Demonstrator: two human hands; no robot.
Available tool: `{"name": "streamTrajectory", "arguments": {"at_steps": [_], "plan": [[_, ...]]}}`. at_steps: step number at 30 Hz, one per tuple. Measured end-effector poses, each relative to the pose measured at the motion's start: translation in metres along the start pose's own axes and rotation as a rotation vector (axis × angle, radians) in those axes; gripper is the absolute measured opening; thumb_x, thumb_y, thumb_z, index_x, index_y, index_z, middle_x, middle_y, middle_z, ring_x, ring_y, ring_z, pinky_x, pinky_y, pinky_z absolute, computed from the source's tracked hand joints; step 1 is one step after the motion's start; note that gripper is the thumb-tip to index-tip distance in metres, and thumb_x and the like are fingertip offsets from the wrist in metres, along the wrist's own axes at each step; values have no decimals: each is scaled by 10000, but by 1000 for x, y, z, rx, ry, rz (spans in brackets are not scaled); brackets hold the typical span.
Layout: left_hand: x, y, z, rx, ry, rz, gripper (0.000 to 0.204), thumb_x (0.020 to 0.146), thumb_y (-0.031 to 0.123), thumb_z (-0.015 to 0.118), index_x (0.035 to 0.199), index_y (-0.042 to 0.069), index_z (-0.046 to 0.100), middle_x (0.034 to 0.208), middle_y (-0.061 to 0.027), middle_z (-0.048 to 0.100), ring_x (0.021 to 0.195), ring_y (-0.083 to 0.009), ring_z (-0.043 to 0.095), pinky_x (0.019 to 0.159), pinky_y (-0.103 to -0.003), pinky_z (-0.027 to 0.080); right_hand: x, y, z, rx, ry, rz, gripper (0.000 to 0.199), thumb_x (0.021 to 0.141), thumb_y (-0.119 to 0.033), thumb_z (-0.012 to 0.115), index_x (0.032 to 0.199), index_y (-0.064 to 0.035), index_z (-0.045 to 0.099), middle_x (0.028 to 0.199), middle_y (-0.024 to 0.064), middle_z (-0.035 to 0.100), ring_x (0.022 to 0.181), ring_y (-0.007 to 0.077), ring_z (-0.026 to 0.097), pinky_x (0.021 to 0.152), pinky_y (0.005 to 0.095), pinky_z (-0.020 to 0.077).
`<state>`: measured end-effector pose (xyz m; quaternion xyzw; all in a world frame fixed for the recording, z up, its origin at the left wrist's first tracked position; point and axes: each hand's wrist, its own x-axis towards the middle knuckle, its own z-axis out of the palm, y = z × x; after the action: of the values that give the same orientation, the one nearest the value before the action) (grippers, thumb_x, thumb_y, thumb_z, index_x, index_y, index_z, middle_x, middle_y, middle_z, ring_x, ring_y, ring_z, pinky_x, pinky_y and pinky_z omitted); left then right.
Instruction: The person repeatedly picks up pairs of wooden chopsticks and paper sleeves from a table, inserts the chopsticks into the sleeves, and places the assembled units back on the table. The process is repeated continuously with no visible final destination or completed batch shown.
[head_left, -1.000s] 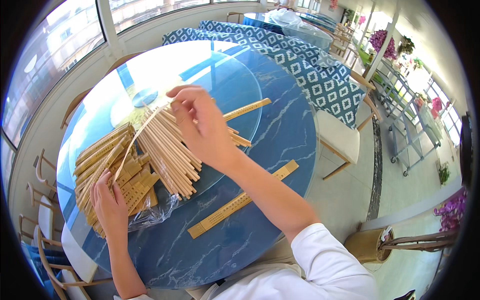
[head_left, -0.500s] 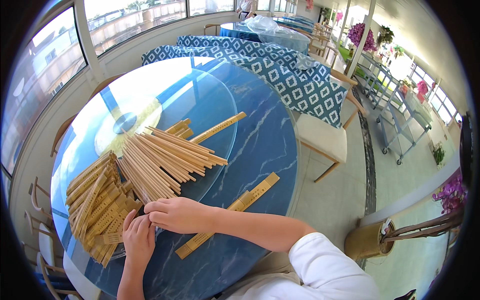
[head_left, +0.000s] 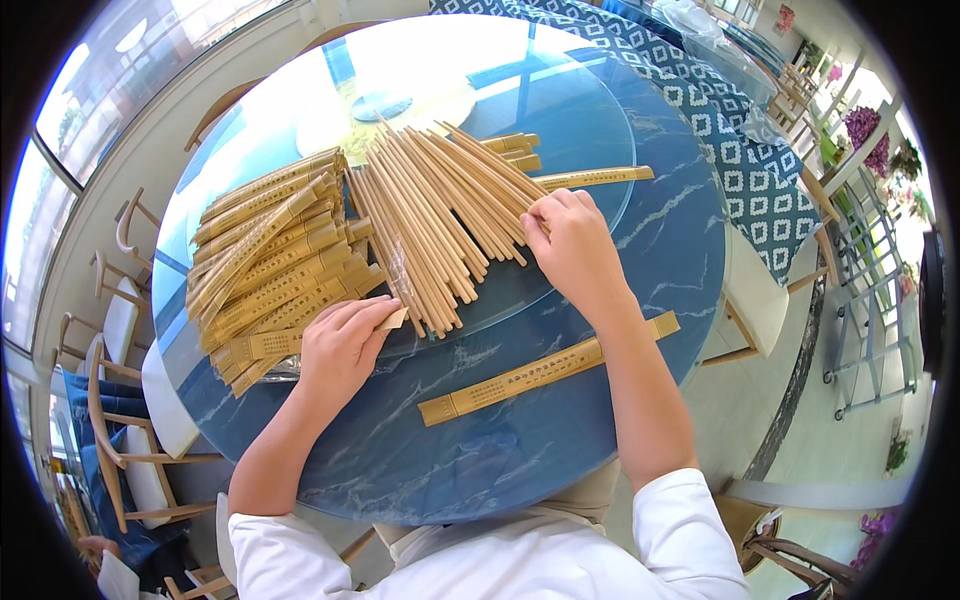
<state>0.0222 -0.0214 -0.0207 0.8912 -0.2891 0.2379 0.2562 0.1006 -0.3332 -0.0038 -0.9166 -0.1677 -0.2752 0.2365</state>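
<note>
My left hand (head_left: 345, 345) is closed around a gold-brown paper chopstick sleeve (head_left: 398, 320), whose end sticks out past the thumb. Beside it lies a thick heap of similar printed sleeves (head_left: 270, 250). A fanned pile of bare wooden chopsticks (head_left: 425, 220) rests in the middle, with clear plastic film along its near left side. At the pile's right edge my right hand (head_left: 575, 245) pinches the near ends of chopsticks; how many is hidden by the fingers. One long sleeve (head_left: 550, 370) lies flat on the table in front of me, partly beneath my right forearm.
The round blue marbled table (head_left: 480, 470) carries a glass turntable (head_left: 595, 130). More sleeves (head_left: 510, 150) lie behind the chopsticks, one pointing right. Chairs (head_left: 125, 310) stand at the left; a patterned cloth (head_left: 745, 180) covers seats at the right, with a metal trolley (head_left: 870, 300) beyond.
My hands, together by the sleeve heap before, are now apart. The right has moved right and away from me to the chopsticks' edge; the left keeps a sleeve. The view has shifted.
</note>
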Motion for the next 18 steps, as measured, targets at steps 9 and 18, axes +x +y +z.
{"name": "streamTrajectory", "arguments": {"at_steps": [9, 18], "plan": [[0, 0, 3, -53, 42, -55, 244, 961, 97, 730, 1204, 77, 726, 1040, -111, 761, 893, -317, 741, 787, -404, 592, -17, -18, -4, -109, -224, 14, 186, 927, -200, 730, 933, -16, 762, 1227, 121, 665, 1250, 316, 551, 1078, 466, 469], [1, -2, 3, -76, 15, -62, 250, 973, 114, 723, 1221, 76, 721, 1028, -118, 759, 870, -316, 735, 765, -405, 588, -18, -12, 2, -143, -185, -25, 196, 910, -147, 683, 962, 28, 752, 1364, 177, 649, 1347, 346, 528, 1144, 475, 437]]}}
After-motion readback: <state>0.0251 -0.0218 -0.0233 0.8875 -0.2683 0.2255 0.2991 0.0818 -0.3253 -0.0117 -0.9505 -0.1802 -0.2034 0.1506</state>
